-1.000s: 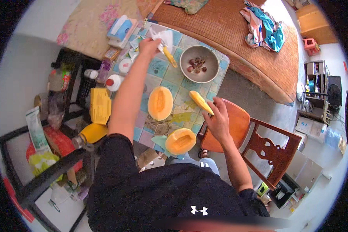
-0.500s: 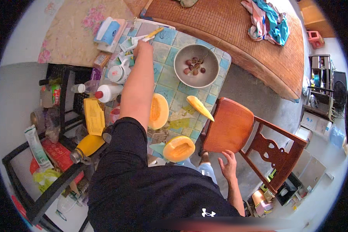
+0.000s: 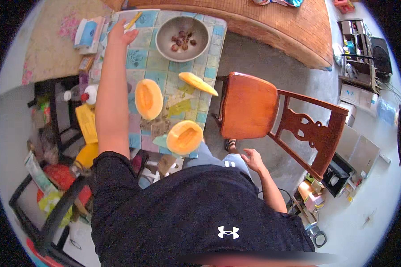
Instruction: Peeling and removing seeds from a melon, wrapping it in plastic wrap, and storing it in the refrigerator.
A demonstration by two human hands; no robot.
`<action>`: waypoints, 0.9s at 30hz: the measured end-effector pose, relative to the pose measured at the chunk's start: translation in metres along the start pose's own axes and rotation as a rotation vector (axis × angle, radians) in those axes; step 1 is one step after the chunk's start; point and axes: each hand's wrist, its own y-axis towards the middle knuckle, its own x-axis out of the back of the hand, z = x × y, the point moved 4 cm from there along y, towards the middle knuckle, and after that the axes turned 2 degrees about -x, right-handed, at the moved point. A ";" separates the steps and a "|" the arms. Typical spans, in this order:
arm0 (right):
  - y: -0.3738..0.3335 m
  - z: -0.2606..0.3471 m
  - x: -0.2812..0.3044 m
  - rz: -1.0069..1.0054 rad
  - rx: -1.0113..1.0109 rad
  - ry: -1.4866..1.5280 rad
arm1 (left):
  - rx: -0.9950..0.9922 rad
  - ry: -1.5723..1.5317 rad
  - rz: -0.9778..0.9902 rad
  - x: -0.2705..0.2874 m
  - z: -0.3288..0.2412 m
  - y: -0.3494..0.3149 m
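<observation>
My left arm stretches over the left side of a tile-patterned table (image 3: 140,66). My left hand (image 3: 120,34) is at its far left corner, thumb spread from the fingers, with nothing visible in it. Just beside the fingers lies a thin yellow stick-like thing (image 3: 133,20), its kind unclear. Two hollowed halves of an orange melon, a farther half (image 3: 149,99) and a nearer half (image 3: 185,137), rest cut side up on the table. A melon wedge (image 3: 198,83) lies by the right edge. My right hand (image 3: 253,160) hangs beside my body, fingers loosely apart, touching nothing.
A metal bowl (image 3: 165,42) holding several grapes stands at the table's far side. A tissue pack (image 3: 88,34) sits beyond the left edge. Right of the table is a wooden chair (image 3: 249,107). A yellow box (image 3: 86,122) and a red-capped bottle (image 3: 90,94) flank my left forearm.
The whole scene has shifted up and left in view. My left forearm has swung left, uncovering the farther melon half and covering the white mug. My left thumb now shows, spread out.
</observation>
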 end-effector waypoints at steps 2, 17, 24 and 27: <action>-0.008 -0.051 -0.023 0.122 -0.009 -0.045 | -0.107 -0.059 0.138 0.015 -0.012 -0.109; -0.099 -0.220 -0.023 0.585 0.069 0.274 | 0.197 0.688 0.652 0.145 0.428 -0.470; -0.123 -0.247 -0.070 0.642 -0.047 0.226 | 0.222 1.010 0.975 0.099 0.507 -0.483; -0.119 -0.230 -0.043 0.142 0.143 0.102 | 0.226 1.120 0.964 0.098 0.514 -0.471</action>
